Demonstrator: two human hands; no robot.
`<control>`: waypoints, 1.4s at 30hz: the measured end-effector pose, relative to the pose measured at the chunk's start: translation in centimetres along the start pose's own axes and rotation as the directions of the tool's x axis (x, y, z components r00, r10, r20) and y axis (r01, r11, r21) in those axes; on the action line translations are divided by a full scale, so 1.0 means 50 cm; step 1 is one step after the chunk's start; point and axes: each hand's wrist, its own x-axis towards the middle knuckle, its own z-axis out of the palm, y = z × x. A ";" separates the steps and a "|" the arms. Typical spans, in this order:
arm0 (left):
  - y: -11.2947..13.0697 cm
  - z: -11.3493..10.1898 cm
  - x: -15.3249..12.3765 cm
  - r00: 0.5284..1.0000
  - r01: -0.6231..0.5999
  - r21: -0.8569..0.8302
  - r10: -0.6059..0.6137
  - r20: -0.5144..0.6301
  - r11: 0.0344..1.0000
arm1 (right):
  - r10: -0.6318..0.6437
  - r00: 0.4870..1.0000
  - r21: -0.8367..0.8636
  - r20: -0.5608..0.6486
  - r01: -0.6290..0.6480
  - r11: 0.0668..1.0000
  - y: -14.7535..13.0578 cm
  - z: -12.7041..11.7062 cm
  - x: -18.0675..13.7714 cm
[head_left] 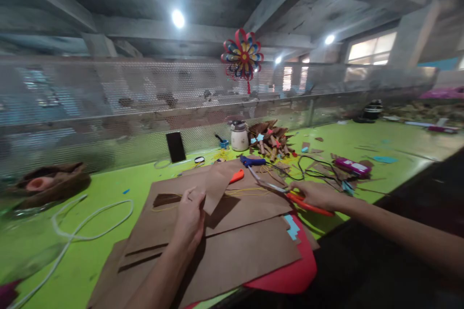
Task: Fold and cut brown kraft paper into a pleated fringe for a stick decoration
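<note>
Plainly, the left hand (191, 212) grips one brown sheet (216, 186), the right hand (313, 194) one pair of scissors (310, 206).

The stack of flat brown sheets (239, 251) looks like dull paper. At the stack's right edge, the long orange-handled scissors (294, 197) have shiny metal blades and plastic handles. Under the stack, the bright green flat table (139, 178) looks smooth and shiny.

Brown paper (216, 187), orange scissor handles (309, 204), bright green tabletop (108, 183), red sheet (290, 274), white cord (71, 237)
</note>
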 end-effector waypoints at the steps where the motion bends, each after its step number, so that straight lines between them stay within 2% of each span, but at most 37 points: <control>1: 0.001 0.000 -0.002 1.000 -0.011 -0.006 0.011 -0.012 1.000 | 0.002 1.000 0.004 -0.014 -0.001 1.000 0.011 -0.004 -0.006; 3: 0.003 0.001 -0.005 1.000 -0.027 -0.016 0.027 -0.013 0.999 | 0.003 0.997 0.114 -0.072 0.005 0.994 0.035 -0.012 -0.020; 5: 0.007 0.004 -0.008 0.999 -0.040 -0.026 0.040 -0.002 0.999 | -0.069 0.979 0.244 -0.192 0.116 0.963 0.046 -0.018 -0.032; 6: 0.009 0.006 -0.010 0.999 -0.044 -0.031 0.044 0.006 0.999 | -0.101 0.975 0.321 -0.198 0.162 0.933 0.043 -0.020 -0.037; 9: 0.017 0.012 -0.017 0.998 -0.052 -0.055 0.054 0.043 0.997 | -0.128 0.986 0.495 -0.103 0.162 0.854 -0.015 -0.021 -0.045; 12: 0.026 0.016 -0.028 0.991 -0.057 -0.109 0.070 0.115 0.992 | -0.114 0.991 0.521 -0.066 0.132 0.843 -0.109 -0.017 -0.041; 14: 0.031 0.018 -0.035 0.983 -0.043 -0.132 0.066 0.173 0.990 | -0.137 0.987 0.546 -0.081 0.159 0.823 -0.159 -0.012 -0.032; 17: 0.034 0.020 -0.044 0.973 -0.004 -0.130 0.034 0.230 0.992 | -0.200 0.976 0.633 -0.090 0.211 0.745 -0.193 -0.005 -0.017; 20: 0.036 0.022 -0.052 0.969 0.022 -0.130 0.011 0.247 0.991 | -0.222 0.971 0.695 -0.087 0.219 0.685 -0.192 -0.001 -0.009; 26: 0.038 0.024 -0.059 0.972 0.039 -0.136 -0.006 0.235 0.990 | -0.177 0.977 0.687 -0.121 0.211 0.695 -0.183 0.006 -0.012; 30: 0.037 0.025 -0.059 0.970 0.050 -0.128 -0.017 0.243 0.991 | -0.210 0.975 0.673 -0.079 0.207 0.710 -0.179 0.014 -0.012; 36: 0.036 0.027 -0.062 0.973 0.048 -0.131 -0.016 0.232 0.990 | -0.204 0.974 0.673 -0.099 0.216 0.707 -0.183 0.017 -0.018; 42: 0.037 0.028 -0.063 0.971 0.054 -0.136 -0.021 0.237 0.989 | -0.172 0.972 0.576 -0.162 0.235 0.783 -0.181 0.016 -0.019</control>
